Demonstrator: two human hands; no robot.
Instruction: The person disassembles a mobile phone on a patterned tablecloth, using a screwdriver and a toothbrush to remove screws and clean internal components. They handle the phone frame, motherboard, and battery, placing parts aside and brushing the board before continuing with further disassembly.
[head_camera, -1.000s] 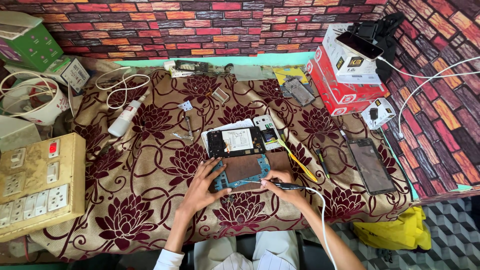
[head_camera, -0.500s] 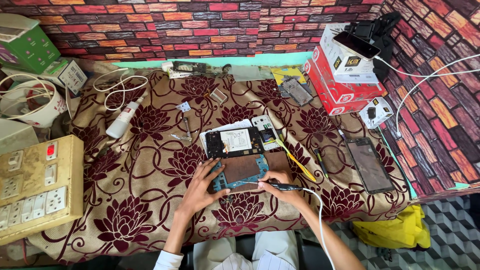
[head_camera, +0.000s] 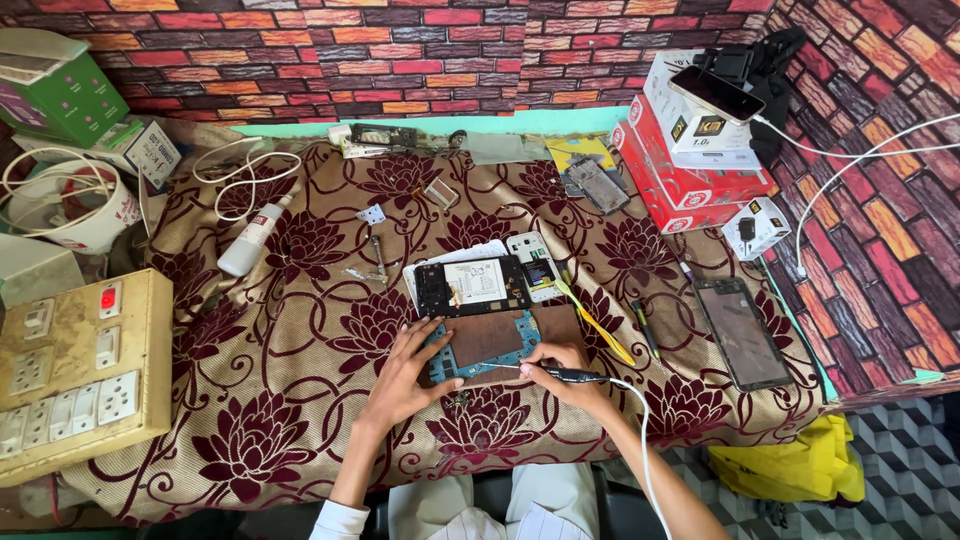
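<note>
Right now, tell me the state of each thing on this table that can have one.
Opened phone: back off, insides showing, lying flat.
Blue circuit board: out of the phone, pinned by the left hand.
Corded pen-shaped tool: in the right hand, tip on the board.
Loose screen panel: dark, lying apart.
Phone on the boxes: cable plugged in.
White squeeze bottle: on its side.
</note>
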